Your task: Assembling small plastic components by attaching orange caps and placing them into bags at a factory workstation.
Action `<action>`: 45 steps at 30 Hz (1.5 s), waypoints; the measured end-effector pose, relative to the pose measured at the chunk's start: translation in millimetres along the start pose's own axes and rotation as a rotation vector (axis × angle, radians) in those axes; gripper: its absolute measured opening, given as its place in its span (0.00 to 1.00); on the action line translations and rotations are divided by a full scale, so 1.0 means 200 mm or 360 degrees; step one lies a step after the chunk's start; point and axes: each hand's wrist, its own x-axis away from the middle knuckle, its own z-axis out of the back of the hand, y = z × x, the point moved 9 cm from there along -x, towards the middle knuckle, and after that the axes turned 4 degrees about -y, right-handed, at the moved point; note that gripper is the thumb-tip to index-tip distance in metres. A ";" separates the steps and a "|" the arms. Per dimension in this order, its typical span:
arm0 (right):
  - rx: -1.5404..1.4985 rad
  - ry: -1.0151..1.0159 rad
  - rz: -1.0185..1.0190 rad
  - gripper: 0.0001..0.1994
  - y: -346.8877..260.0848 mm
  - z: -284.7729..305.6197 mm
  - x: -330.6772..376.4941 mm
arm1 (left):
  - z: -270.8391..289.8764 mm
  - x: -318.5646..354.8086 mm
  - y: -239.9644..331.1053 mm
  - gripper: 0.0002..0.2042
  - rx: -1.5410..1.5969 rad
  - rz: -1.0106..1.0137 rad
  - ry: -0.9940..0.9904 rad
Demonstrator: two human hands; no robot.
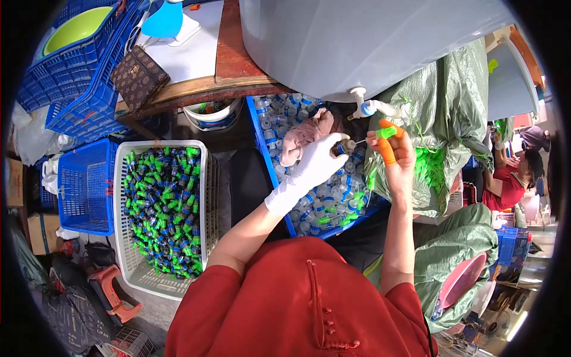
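Bottle (pixel 339 149), small, brownish: one, held over the blue tray (pixel 272 172) in the closed fingers of the worker's left hand (pixel 321 162), gloved in white. Green piece (pixel 386 132), with thin pale stem: one, pinched between thumb and finger of the right hand (pixel 399 157), above the tray's right edge, stem directed toward the bottle; whether the two touch, I cannot tell from where I stand. Finger covers (pixel 387 152), orange: worn on the right hand, otherwise bare.

Clear bottles (pixel 315 205), many: heaped inside the tray, loose green stemmed pieces (pixel 350 219) among them at its near right end. Cloth (pixel 304 140), pinkish: crumpled on the heap, beside the gloved hand. Tap (pixel 361 109), white and blue: over the tray's far right corner, fitted to a large grey tank (pixel 369 47) beyond it.

Sack (pixel 452 89), grey-green, woven: right of the tray, more green pieces (pixel 429 169) in its folds. Basket (pixel 210 184), white: left of the tray, filled with dark, green-topped bottles (pixel 163 214). Bucket (pixel 235 112), white: just left of the tray's far end. Blue crate (pixel 86 184): farther left of the tray, past the basket. Co-worker (pixel 504 189), in red: well off to the tray's right.
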 end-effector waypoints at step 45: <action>0.0723 -0.0419 -0.0688 0.15 0.63 -0.02 0.42 | -0.17 0.29 0.07 0.20 -0.1116 -0.0449 -0.0347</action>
